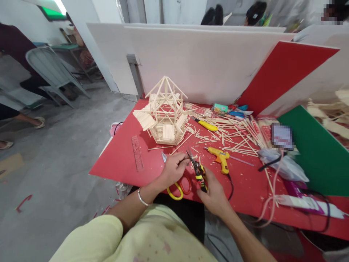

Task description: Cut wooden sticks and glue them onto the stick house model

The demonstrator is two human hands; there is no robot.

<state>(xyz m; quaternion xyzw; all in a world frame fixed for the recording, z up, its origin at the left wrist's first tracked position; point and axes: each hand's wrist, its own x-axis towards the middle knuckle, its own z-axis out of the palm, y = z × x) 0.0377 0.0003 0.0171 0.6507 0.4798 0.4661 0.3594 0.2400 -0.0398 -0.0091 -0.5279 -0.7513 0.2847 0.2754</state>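
Gripping yellow-and-black pliers [200, 177] by the handles, presumably for leverage, the right hand [214, 190] curls half-closed; the left hand [175, 168] pinches tightly, apparently steadying a short stick [194, 157].

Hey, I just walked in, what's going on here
The person's right hand grips black-and-yellow pliers; the left hand is beside their tips, though whether it pinches anything is unclear. Beyond the hands, a stick-built model stands on the red table, with loose sticks and a yellow glue gun to its right.
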